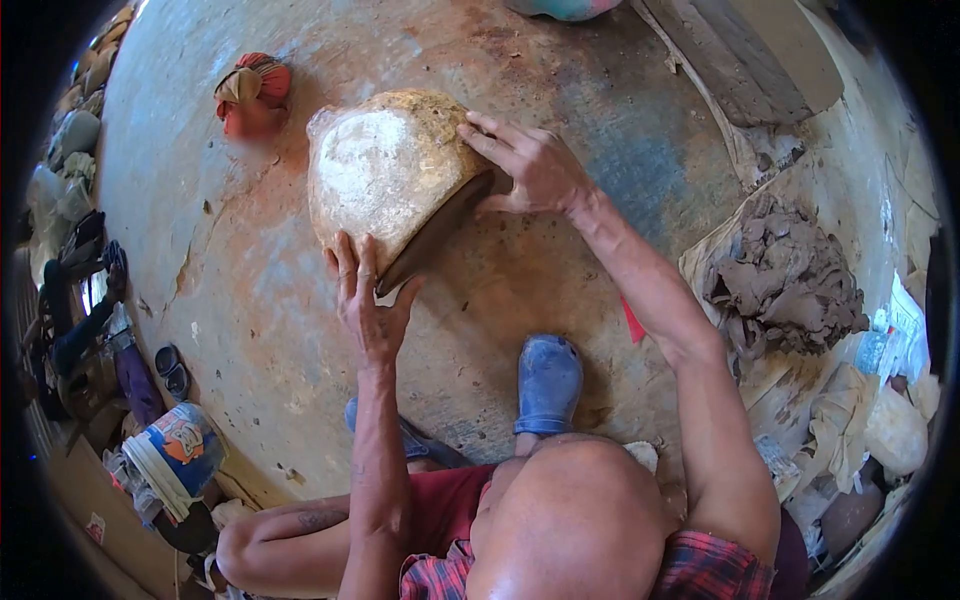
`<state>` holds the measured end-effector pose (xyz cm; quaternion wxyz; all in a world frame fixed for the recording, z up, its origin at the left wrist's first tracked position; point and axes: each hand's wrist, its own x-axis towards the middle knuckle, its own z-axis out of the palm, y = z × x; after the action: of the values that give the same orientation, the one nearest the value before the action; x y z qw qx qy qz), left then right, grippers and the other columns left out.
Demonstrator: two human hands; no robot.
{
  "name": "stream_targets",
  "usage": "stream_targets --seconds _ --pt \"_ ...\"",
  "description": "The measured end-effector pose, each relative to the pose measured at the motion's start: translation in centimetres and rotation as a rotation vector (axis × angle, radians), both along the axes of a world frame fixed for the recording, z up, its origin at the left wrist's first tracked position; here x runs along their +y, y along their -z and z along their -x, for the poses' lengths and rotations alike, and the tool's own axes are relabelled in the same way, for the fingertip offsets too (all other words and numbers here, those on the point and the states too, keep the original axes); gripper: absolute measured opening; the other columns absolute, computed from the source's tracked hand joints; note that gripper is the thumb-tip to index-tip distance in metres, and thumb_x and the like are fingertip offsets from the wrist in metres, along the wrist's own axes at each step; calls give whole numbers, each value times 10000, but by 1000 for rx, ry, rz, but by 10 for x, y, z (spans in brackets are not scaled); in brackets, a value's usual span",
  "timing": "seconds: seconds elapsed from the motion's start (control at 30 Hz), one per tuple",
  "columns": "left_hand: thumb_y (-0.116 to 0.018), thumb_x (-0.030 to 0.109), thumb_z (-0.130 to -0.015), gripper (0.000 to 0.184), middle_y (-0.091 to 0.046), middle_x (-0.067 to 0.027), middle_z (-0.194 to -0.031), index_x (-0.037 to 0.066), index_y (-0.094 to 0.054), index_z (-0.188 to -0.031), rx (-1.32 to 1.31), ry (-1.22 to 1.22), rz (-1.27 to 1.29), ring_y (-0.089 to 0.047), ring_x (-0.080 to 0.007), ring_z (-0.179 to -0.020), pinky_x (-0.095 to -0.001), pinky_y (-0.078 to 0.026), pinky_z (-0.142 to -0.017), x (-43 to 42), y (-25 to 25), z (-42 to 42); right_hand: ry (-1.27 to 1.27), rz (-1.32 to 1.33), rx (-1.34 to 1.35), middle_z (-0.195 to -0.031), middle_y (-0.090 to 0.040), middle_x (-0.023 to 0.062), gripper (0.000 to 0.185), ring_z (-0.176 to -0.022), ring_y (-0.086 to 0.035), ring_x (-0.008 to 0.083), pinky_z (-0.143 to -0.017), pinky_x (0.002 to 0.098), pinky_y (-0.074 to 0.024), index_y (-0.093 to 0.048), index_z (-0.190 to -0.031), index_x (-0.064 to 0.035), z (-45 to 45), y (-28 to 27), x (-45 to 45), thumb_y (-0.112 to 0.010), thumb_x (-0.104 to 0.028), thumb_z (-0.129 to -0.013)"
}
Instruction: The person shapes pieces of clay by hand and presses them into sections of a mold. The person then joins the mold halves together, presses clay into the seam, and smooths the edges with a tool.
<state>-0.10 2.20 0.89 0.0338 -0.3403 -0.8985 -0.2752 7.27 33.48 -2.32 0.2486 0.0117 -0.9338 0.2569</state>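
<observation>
A large rounded mould-like piece (pixel 375 170), whitish and tan on top with a dark brown edge underneath, is tilted above the floor in front of me. My left hand (pixel 370 300) grips its near lower edge, fingers on the pale surface and thumb near the dark rim. On its right side, my right hand (pixel 530 165) holds it with fingers on top and thumb beneath. What lies inside or under the piece is hidden. A red and tan cloth bundle (pixel 255 95) rests on the floor beyond its left side.
A heap of brown clay (pixel 785 275) sits on cloth at the right. Boards (pixel 735 60) lie at the upper right. A bucket (pixel 175 450) and a dark sandal (pixel 172 372) are at the lower left. My blue shoe (pixel 548 380) is on the floor (pixel 300 360).
</observation>
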Motion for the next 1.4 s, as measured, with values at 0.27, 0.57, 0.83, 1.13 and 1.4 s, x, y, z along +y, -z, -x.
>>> stream_targets --seconds 0.27,0.57,0.83,1.13,1.4 --pt "-949 227 -736 769 -475 -202 -1617 155 -659 -1445 84 -35 -47 -369 -507 -1516 -532 -447 -1173 -2 22 6 29 17 -14 -1473 -622 145 968 -1199 -677 351 -998 429 -590 -624 -1466 -121 4 5 0 -923 -444 -603" --pt "-944 181 -751 738 -525 -155 -1590 155 -667 -1435 54 2 -41 -387 -447 -1527 -512 -419 -1206 9 16 8 -62 -116 -37 -1519 -603 58 956 -1275 -622 332 -1031 423 -588 -616 -1485 -285 13 -6 -1 -947 -340 -589" --pt "-927 199 -777 682 -504 -156 -1607 182 -688 -1415 54 -7 72 -373 -483 -1522 -531 -419 -1201 16 -5 0 -113 -160 -33 -1531 -596 58 913 -1307 -609 346 -1076 423 -570 -620 -1487 -275 17 -25 -8 -910 -313 -622" --pt "-920 225 -789 657 -512 -141 -1605 186 -696 -1404 111 -18 26 -375 -490 -1519 -542 -422 -1196 20 5 5 -134 -222 -44 -1541 -591 24 887 -1306 -610 362 -1042 424 -595 -625 -1481 -292 17 -34 -11 -904 -337 -640" --pt "-924 235 -778 666 -556 -112 -1573 178 -698 -1402 170 44 -30 -376 -458 -1530 -543 -413 -1201 24 15 10 -98 -225 36 -1527 -603 -21 809 -1284 -641 373 -894 426 -656 -660 -1430 -325 21 -19 -14 -916 -398 -666"
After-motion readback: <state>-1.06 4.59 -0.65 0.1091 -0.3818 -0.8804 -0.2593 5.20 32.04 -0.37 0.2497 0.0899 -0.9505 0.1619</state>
